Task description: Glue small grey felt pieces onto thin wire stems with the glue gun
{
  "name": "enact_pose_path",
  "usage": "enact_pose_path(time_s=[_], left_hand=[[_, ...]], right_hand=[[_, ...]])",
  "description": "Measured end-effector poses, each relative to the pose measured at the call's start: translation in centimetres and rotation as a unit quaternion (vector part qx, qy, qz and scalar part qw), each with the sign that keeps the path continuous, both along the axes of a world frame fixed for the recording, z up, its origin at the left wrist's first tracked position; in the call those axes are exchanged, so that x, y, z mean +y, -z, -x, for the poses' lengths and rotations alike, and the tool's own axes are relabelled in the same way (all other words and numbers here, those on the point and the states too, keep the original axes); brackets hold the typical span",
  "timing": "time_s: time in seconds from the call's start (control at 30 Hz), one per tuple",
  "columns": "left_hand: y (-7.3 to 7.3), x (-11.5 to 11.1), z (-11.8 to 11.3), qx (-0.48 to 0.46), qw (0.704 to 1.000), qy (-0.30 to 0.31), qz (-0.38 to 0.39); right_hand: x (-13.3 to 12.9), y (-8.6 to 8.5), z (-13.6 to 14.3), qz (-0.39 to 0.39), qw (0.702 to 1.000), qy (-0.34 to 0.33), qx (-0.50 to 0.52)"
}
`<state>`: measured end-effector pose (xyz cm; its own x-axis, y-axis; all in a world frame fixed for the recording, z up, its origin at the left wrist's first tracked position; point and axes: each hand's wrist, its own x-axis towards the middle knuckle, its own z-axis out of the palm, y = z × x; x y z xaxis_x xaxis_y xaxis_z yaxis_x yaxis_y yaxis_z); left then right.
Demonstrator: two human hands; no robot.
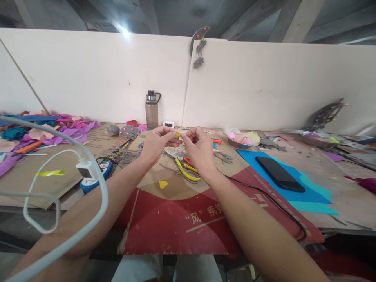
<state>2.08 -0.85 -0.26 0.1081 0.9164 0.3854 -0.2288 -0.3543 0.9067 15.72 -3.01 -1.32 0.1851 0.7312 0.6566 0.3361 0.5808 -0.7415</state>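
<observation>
Above the middle of the table, my left hand (157, 144) pinches a small yellow piece (178, 135) between thumb and fingers. It looks like felt or paper; its exact shape is too small to tell. Close beside it, my right hand (200, 150) has its thumb and fingertips pressed together near the yellow piece. What that pinch holds, if anything, cannot be made out. Below both hands lie yellow-handled pliers (188, 174) and a tool with red handles, partly hidden. A flat yellow heart (163, 184) rests on the red and brown cardboard (173, 223) in front of me.
Grey wire (126, 156) lies in tangles at the left, near a blue tape measure (96, 178). A white cable (102, 196) loops across the left foreground. At the back stands a bottle (152, 111). A black phone (279, 173) rests on blue sheets (311, 196); colourful scraps (44, 133) lie far left.
</observation>
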Motion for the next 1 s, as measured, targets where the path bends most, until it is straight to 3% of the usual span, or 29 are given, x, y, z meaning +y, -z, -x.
enact_pose_path(time_s=[0.37, 0.77, 1.0], left_hand=[[0.09, -0.03, -0.06, -0.001, 1.000, 0.010, -0.009], [0.26, 0.03, -0.24, 0.007, 0.998, 0.063, 0.026], [-0.04, -0.29, 0.05, 0.106, 0.994, 0.011, -0.030]], right_hand=[[0.03, -0.55, -0.19, 0.057, 0.997, -0.052, 0.023], [0.04, -0.61, -0.31, 0.075, 0.997, -0.017, 0.023], [0.05, -0.08, -0.18, 0.026, 0.998, 0.026, -0.047]])
